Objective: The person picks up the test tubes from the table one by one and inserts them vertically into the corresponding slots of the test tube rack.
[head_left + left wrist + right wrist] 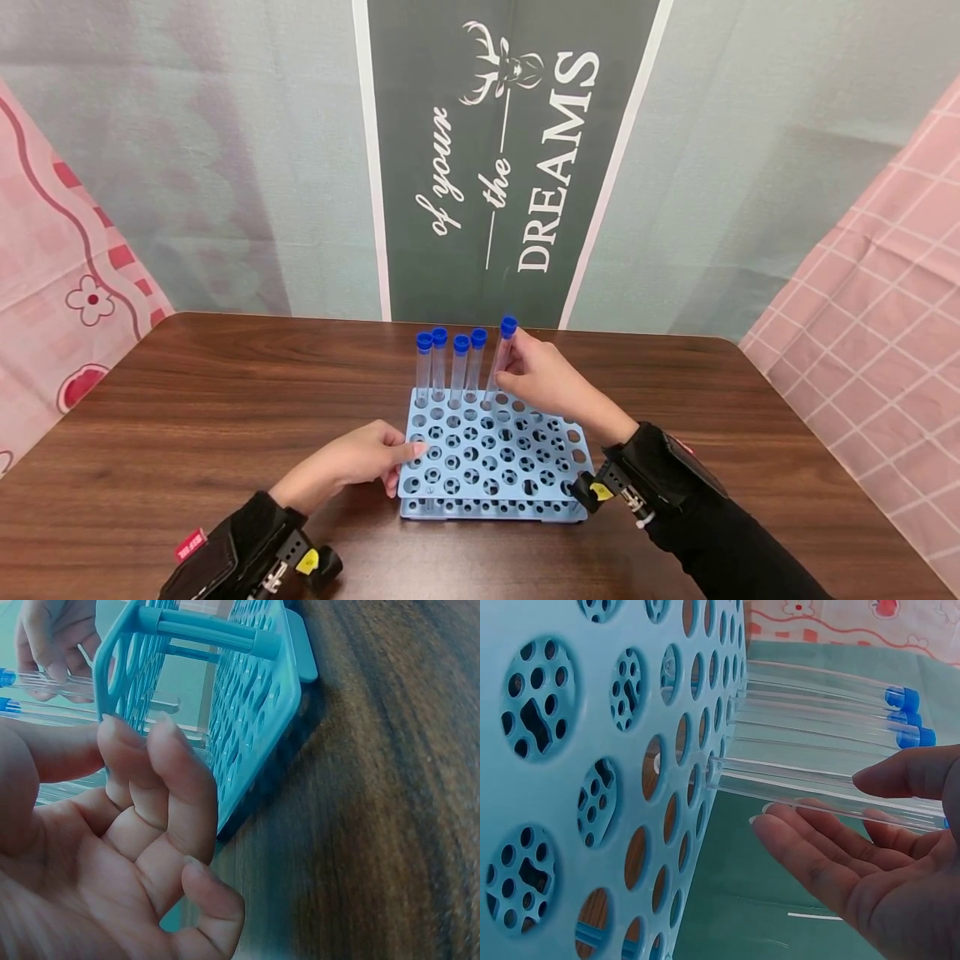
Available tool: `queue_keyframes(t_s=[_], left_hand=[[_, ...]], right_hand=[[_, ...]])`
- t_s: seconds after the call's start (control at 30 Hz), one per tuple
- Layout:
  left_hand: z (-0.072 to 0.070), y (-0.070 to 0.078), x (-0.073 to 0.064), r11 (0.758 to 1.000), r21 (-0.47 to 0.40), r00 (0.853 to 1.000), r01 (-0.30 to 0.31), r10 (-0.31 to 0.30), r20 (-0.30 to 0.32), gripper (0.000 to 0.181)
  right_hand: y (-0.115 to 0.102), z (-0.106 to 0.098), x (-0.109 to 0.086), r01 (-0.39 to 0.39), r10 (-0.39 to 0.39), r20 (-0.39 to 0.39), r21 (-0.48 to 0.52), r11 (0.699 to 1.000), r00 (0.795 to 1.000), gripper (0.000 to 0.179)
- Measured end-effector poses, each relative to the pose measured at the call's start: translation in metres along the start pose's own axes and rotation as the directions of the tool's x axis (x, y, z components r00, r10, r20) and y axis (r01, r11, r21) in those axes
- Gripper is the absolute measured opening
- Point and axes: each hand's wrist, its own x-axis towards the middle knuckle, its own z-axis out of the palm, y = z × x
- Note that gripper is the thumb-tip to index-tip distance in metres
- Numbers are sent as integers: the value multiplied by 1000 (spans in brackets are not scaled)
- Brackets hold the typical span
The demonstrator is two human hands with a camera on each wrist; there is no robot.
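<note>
A light blue test tube rack with rows of round holes stands on the table. My left hand grips the left edge of its top plate, thumb above and fingers below, as the left wrist view also shows. Between thumb and fingers, my right hand pinches a clear test tube with a blue cap. That tube leans to the right, its lower end at a hole in the back row. Left of it, several blue-capped test tubes stand in the back of the rack. In the right wrist view, the held tube reaches the rack's holes.
The brown wooden table extends around the rack. Behind its far edge hangs a grey-green cloth with printed lettering. Pink patterned cloths hang at both sides. Each wrist carries a black strap with a small camera.
</note>
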Motion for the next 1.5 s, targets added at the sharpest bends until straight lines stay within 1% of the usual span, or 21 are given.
queue_keyframes(t_s=[0.23,0.43,0.67,1.2,1.5], left_hand=[[-1,0,0,1000,-5,1000,5,-5,1,36],[0,0,0,1000,3,1000,-8,8,-5,37],[1,-2,1,1000,5,1000,-6,6,-11,37],[0,-1,1,1000,11,1000,-4,4,-17,38],[0,-2,2,1000,-3,1000,-13,13,-8,38]], right_hand=[[0,2,1,-15,15,25,-29,999,1000,9],[-1,4,2,-38,40,40,-55,998,998,10],[0,7,3,-37,42,47,-88,995,998,11],[2,9,3,-51,57,62,-93,994,996,12],[6,12,1,-71,76,47,-94,993,996,12]])
